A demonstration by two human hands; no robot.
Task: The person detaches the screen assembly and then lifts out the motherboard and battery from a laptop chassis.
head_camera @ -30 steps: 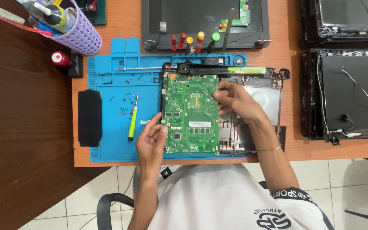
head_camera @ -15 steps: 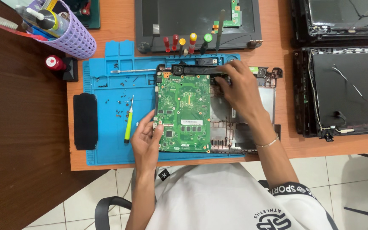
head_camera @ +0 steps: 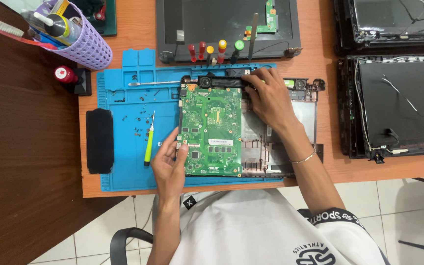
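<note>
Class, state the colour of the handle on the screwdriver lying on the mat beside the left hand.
Yellow-green; the screwdriver shows clearly in the head view.

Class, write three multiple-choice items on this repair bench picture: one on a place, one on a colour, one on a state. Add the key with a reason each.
1. Where does the yellow-green screwdriver lie?
A on the blue mat
B in the purple basket
C on the floor

2. What colour is the circuit board?
A red
B green
C white

3. What is the left hand doing?
A resting flat on the dark table
B holding a brush
C gripping the board's lower left edge

Key: 1 A, it lies on the mat left of the board. 2 B, its surface is green. 3 C, the fingers clasp that edge while the right hand rests at the top.
</note>
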